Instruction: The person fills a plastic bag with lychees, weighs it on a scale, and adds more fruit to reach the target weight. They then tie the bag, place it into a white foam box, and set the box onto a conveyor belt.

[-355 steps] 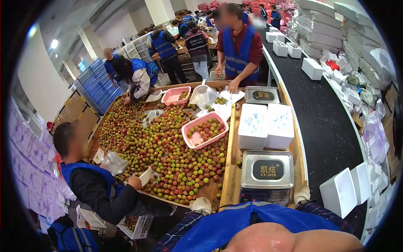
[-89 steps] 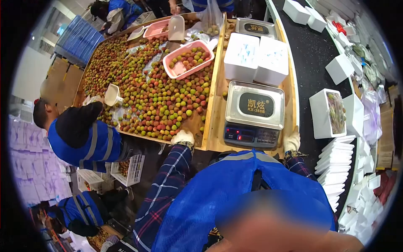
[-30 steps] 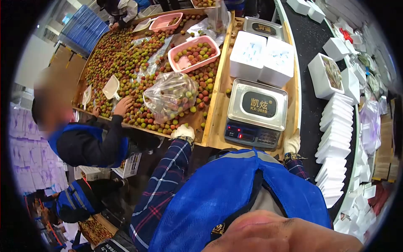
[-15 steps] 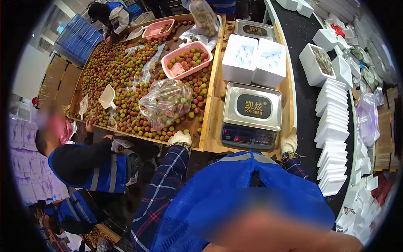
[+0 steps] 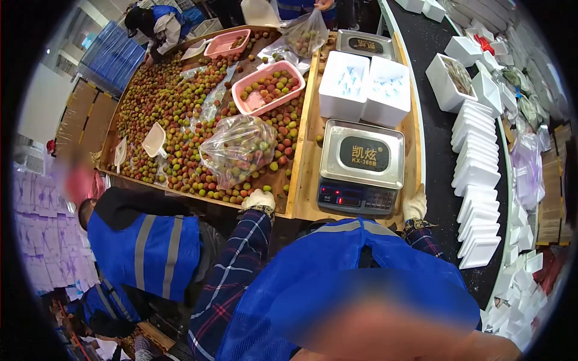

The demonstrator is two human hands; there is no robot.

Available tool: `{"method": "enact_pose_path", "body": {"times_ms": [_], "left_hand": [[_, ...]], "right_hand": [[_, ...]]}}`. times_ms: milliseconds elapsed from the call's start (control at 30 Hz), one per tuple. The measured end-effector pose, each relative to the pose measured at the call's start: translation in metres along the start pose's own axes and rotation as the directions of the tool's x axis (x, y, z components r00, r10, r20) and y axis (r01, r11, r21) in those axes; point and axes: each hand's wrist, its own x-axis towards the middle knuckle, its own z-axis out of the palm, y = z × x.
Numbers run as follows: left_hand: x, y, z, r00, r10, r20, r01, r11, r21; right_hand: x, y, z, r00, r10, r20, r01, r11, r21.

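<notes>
1. Along the near rim of the long wooden sorting table, in the head view, the left hand in a pale work glove lies just below the clear plastic bag of red and green lychees, near it but not touching. It carries nothing loose; I cannot tell whether its fingers clasp the rim or only lie on it
2. The right hand, gloved alike, sits on the rim beside the near right corner of the steel-topped electronic scale. Its grip is equally unclear
3. That bag slumps on the loose lychees, left of the upright wooden divider; the scale stands on the other side, its pan bare
4. Being soft and full, the bag probably wants its neck gathered and a palm underneath, then a lift clear over the divider rather than a drag
5. A landing mid-pan seems best, away from the two white foam boxes just behind, with both hands off for the reading
6. A co-worker in a blue reflective vest bends close at the left, so the left elbow is best kept tucked
</notes>
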Motion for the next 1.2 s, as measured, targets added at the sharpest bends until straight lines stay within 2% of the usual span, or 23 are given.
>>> {"method": "enact_pose_path", "body": {"times_ms": [100, 267, 467, 867, 1200], "left_hand": [[-0.003, 0.001, -0.003, 1.000, -0.009, 0.011, 0.009, 1.000, -0.001], [0.000, -0.004, 0.010, 0.999, 0.032, -0.030, -0.033, 0.999, -0.012], [0.006, -0.007, 0.019, 0.999, 0.028, -0.034, -0.028, 1.000, 0.003], [0.008, -0.005, 0.018, 1.000, 0.021, -0.021, -0.020, 1.000, 0.014], [0.006, -0.009, 0.024, 0.998, 0.037, -0.043, -0.037, 0.999, 0.012]], "right_hand": [[0.000, -0.002, -0.002, 0.999, 0.026, 0.020, -0.026, 1.000, 0.002], [0.000, 0.011, 0.019, 0.998, -0.025, -0.061, 0.025, 1.000, 0.003], [-0.004, 0.015, 0.024, 0.998, -0.026, -0.065, 0.027, 1.000, 0.005], [-0.003, 0.012, 0.019, 1.000, -0.005, -0.017, 0.005, 1.000, -0.003], [-0.004, 0.027, 0.038, 0.993, -0.053, -0.103, 0.051, 0.999, -0.018]]}}
